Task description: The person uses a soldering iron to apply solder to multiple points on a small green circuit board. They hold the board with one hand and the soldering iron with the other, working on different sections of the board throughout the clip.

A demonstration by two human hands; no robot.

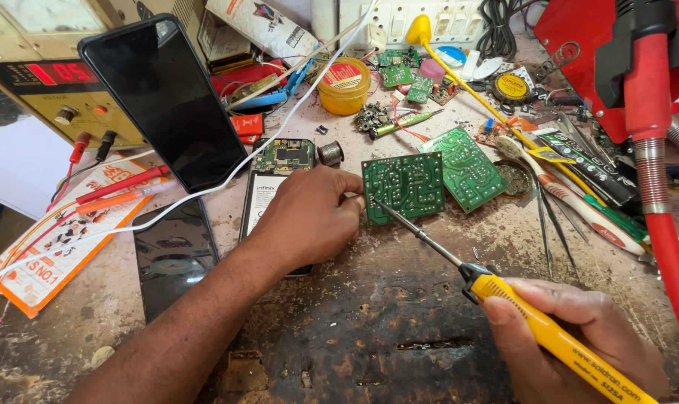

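Observation:
My left hand pinches the left edge of a green circuit board that lies solder side up on the worn bench. My right hand grips a yellow-handled soldering iron; its thin metal tip touches the board's lower left corner. A second green circuit board lies just right of the first, overlapping its edge. Under my left wrist sits an opened phone with its small board exposed.
A black phone leans against a bench power supply at the left; another dark phone lies flat. A yellow flux jar, solder spool, tweezers, a red hose and small boards crowd the back and right.

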